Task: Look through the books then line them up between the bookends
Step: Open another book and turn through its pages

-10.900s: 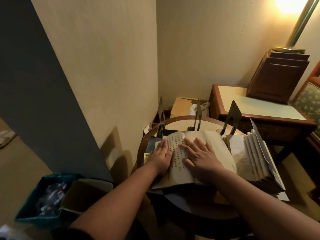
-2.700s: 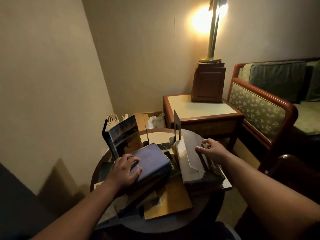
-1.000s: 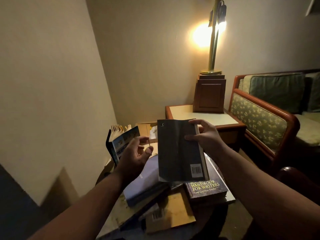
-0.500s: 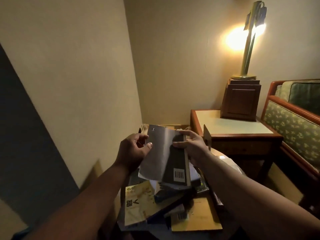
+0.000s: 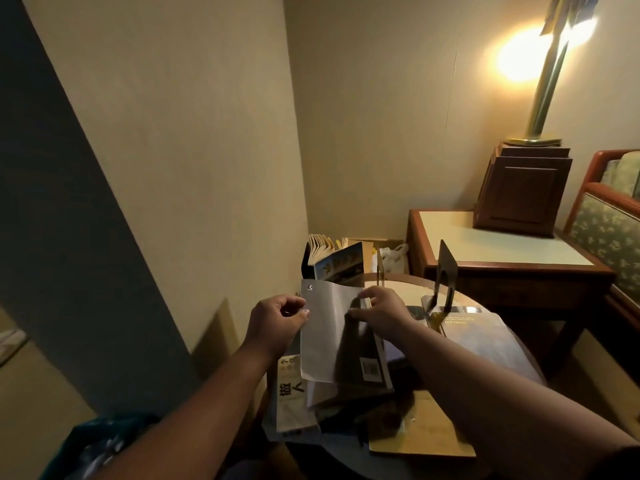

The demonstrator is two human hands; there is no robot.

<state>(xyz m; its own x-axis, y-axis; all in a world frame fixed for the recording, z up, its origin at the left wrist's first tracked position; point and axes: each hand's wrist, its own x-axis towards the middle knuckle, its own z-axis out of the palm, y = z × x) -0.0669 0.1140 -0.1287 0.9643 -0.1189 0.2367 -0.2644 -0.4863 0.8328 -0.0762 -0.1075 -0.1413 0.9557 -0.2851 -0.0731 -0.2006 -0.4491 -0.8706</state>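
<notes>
I hold a thin grey paperback (image 5: pixel 332 337) over the round table (image 5: pixel 408 289), its back cover with a barcode facing me. My left hand (image 5: pixel 277 320) pinches the left edge of its opened grey cover. My right hand (image 5: pixel 384 311) grips the book's upper right part. Beneath lie several books: a pale one with large characters (image 5: pixel 292 396), a tan one (image 5: pixel 419 431) and a bluish one (image 5: pixel 485 341). A dark metal bookend (image 5: pixel 445 282) stands at the right of the table, a thinner bookend (image 5: pixel 380 271) behind my right hand. One book (image 5: pixel 334 259) stands fanned open at the back.
A wall runs close along the left. A wooden side table (image 5: pixel 502 251) with a brown box (image 5: pixel 523 192) and a lit brass lamp (image 5: pixel 547 81) stands behind. A patterned sofa arm (image 5: pixel 609 230) is at right. A teal bin (image 5: pixel 100 445) sits bottom left.
My right hand lifted the grey paperback off the pile; my left hand left the blue book and took the cover's edge. The cover has swung open to the left.
</notes>
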